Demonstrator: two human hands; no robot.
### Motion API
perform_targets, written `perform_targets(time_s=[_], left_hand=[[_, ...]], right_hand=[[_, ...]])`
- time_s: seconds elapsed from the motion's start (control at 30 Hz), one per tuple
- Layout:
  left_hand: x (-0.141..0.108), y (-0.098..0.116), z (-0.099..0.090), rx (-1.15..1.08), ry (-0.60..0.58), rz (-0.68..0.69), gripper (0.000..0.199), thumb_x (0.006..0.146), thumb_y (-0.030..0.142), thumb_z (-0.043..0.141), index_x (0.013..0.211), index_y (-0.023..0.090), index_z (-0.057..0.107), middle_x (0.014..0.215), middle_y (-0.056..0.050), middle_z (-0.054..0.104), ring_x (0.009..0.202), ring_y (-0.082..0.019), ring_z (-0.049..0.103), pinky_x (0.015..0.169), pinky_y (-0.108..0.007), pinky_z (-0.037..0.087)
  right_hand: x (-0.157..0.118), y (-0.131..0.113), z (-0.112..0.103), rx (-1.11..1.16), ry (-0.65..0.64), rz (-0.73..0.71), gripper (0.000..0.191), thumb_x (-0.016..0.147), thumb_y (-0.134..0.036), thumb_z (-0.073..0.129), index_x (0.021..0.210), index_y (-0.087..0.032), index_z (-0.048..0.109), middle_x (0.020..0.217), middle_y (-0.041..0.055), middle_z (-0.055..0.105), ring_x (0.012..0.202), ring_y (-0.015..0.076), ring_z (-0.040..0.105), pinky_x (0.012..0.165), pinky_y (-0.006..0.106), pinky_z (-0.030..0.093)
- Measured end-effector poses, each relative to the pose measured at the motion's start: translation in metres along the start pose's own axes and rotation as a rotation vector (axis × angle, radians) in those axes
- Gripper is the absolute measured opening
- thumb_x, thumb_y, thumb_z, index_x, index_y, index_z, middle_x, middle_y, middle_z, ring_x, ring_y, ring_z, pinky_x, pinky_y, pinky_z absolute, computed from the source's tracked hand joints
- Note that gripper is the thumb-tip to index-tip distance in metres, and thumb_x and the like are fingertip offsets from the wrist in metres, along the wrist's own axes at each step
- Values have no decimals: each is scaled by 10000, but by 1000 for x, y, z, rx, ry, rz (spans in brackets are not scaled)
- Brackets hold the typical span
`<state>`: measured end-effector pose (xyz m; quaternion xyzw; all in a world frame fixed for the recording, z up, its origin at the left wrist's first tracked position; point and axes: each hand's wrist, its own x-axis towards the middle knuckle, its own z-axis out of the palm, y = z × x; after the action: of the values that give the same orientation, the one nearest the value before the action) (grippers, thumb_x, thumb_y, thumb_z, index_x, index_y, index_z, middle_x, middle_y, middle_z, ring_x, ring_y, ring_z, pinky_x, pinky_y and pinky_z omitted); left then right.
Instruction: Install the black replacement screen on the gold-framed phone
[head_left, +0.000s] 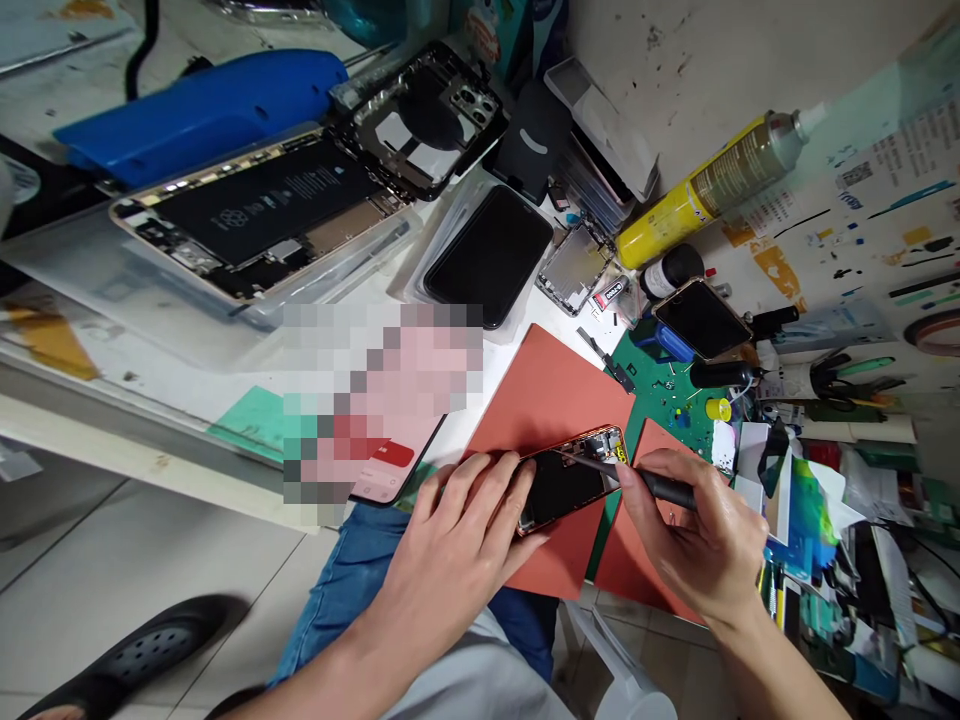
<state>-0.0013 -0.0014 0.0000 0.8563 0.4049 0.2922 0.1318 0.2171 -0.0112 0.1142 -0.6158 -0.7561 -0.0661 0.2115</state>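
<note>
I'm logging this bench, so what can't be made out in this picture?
Opened phone: head view, left end partly covered by the left hand.
Dark-handled tool: head view, tip too fine to tell what it touches.
Lit phone: head view, pixelation covers most of its screen.
Yellow can: head view, print too small to read.
Left forearm: head view, cut off by bottom edge.

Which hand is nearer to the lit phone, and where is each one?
Left. The left hand is just right of the lit phone, touching the open phone; the right hand is farther right, holding a tool.
</note>
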Motion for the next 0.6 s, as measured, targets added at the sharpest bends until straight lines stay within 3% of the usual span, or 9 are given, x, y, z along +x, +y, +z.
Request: perform_targets(time_s=[0.6], left_hand=[[-1,-1,1,-12,3,-4,484,1086,467,633,1399,106,706,1406,-142,760,1246,-349,624,1053,-523,443]], right_hand=[[1,0,3,-48,-17,-37,68,1068,-210,718,1072,-189,653,852,16,811,685,124,786,677,210,623]])
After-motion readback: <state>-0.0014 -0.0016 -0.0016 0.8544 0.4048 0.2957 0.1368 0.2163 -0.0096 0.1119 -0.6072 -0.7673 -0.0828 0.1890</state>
